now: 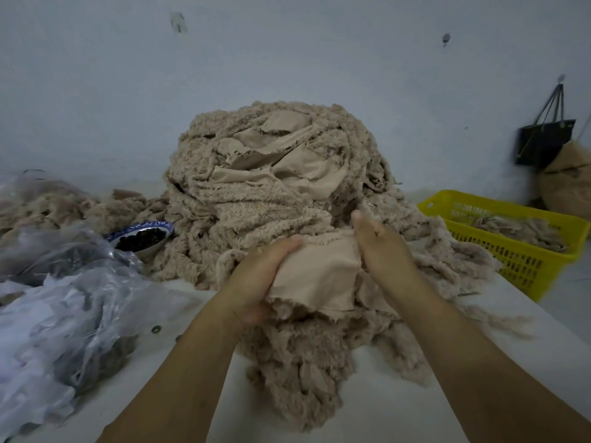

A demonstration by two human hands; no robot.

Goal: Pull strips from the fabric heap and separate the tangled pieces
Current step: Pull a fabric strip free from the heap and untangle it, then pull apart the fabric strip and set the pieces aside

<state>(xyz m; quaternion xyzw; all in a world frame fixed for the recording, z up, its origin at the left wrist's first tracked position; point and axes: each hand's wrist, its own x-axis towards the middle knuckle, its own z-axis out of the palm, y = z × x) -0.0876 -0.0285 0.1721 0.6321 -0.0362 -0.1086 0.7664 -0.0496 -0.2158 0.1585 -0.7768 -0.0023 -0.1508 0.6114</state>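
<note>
Holding one strip (316,276) just in front of me, I have both hands on it: my left hand (259,276) curls round its left edge, and my right hand (380,251) pinches the right edge, thumb on top, other fingers hidden. It stretches side to side between them, smooth side up, its tail trailing towards me into a loose tangle (303,378). One fabric heap (271,174) rises directly beyond my fingertips, the right hand nearer it. Farther off I count one bowl (160,224), one yellow basket (479,238) and one black bag (543,145).
</note>
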